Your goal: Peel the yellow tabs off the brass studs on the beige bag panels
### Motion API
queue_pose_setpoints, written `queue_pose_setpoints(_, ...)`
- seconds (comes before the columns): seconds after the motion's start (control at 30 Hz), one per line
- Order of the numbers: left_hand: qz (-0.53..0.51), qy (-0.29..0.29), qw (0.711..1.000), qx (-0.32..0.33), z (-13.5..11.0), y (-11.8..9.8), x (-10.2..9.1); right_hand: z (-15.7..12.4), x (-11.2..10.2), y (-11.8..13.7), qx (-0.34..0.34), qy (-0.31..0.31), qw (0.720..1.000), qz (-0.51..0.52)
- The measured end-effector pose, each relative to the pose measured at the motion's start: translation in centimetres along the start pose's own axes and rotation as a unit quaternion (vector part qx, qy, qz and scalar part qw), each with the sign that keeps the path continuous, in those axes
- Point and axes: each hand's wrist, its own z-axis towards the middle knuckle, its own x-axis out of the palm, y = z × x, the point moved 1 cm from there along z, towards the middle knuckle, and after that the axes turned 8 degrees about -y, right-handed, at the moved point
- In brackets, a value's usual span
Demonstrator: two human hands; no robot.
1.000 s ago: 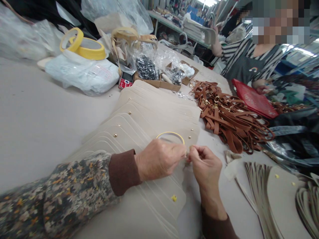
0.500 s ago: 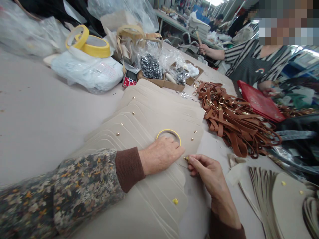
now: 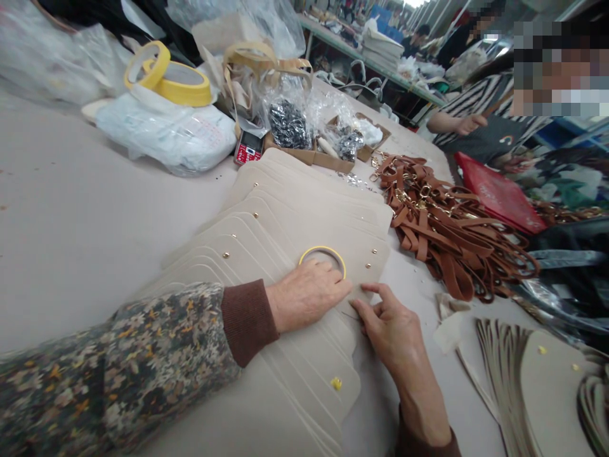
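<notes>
My left hand (image 3: pixel 311 295) lies on the stack of beige bag panels (image 3: pixel 304 216), its fingers curled over a yellow-edged roll of tape (image 3: pixel 328 250). The fingertips are hidden inside the ring. At the right edge of the top panel is my right hand (image 3: pixel 392 330), thumb and index finger apart near the panel's surface, the other fingers bent inward. I see no part between thumb and index finger. Small gold studs (image 3: pixel 372 259) sit in the panel beyond my hands. A yellow-covered stud (image 3: pixel 336 383) shows on a lower panel closer to me.
Brown straps with gold clasps (image 3: pixel 442 222) lie in a heap at the right. More beige pieces (image 3: pixel 547 393) stand at the lower right. Tape rolls (image 3: pixel 185 86) rest on a wrapped bundle (image 3: pixel 166 136). Across the table, a co-worker's hand (image 3: pixel 471 124) holds a wooden handle.
The small gold-and-yellow part pinched in my right hand is out of sight, and that thumb and index finger have spread. The co-worker's hand with the hammer has moved right. My left hand stays put.
</notes>
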Motion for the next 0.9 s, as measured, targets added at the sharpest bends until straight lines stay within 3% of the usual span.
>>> queue_pose_setpoints(0.13,0.002,-0.002,1.000,0.006,-0.1,0.1,-0.2,-0.3,-0.8,-1.4,0.050,0.018,0.996,0.067)
queue_pose_setpoints(0.27,-0.005,-0.006,1.000,0.012,-0.1,0.1,-0.6,-0.7,-0.9,-1.2,0.018,0.057,0.994,0.094)
queue_pose_setpoints(0.5,-0.017,-0.015,0.999,0.023,-0.1,0.0,-0.7,-0.9,0.6,0.0,-0.040,-0.023,0.999,0.005)
queue_pose_setpoints(0.6,-0.029,-0.042,0.998,0.030,-0.1,0.2,-0.7,-0.7,0.6,-0.1,-0.073,-0.022,0.997,0.000)
queue_pose_setpoints(0.8,-0.098,-0.109,0.988,0.036,-0.2,0.4,-0.8,-0.5,-0.7,-0.4,-0.087,0.166,0.981,0.040)
queue_pose_setpoints(0.83,-0.107,-0.117,0.987,0.036,-0.2,0.5,-0.7,-0.5,-0.8,-0.4,-0.087,0.160,0.982,0.054)
queue_pose_setpoints(0.9,-0.116,-0.133,0.984,0.032,-0.3,0.5,-0.4,-0.5,-0.9,-0.3,-0.088,0.082,0.988,0.101)
